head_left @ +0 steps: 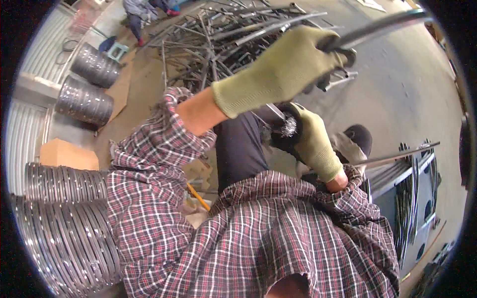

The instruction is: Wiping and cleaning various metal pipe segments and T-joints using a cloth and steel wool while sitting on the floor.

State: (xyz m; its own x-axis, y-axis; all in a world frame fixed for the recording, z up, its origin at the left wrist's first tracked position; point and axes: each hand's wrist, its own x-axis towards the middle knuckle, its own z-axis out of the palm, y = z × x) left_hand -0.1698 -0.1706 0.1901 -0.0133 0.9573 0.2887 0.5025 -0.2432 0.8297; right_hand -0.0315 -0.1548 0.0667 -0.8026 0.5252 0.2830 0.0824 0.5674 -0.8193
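My left hand (293, 62), in a yellow-green knit glove with dark fingertips, is raised across the upper middle. Its fingers are wrapped round a dark, curved metal bar (380, 30) that reaches toward the top right. Lower down, just in front of my dark trouser leg (240, 149), is my right hand (315, 144) in a matching glove. Its fingers curl over, mostly out of sight. Beside them shows a crumpled, silvery bunch (288, 127) with a thin metal strip (276, 111) next to it; what the hand grips is unclear.
A tangled heap of metal tubes (233, 37) lies ahead. Film-wrapped stacks of dark hoops (64, 243) stand at left, near a cardboard box (69, 155). A rack with dark bars (407, 198) is at right. One person in a dark cap (358, 139) is close; another (141, 17) is farther off.
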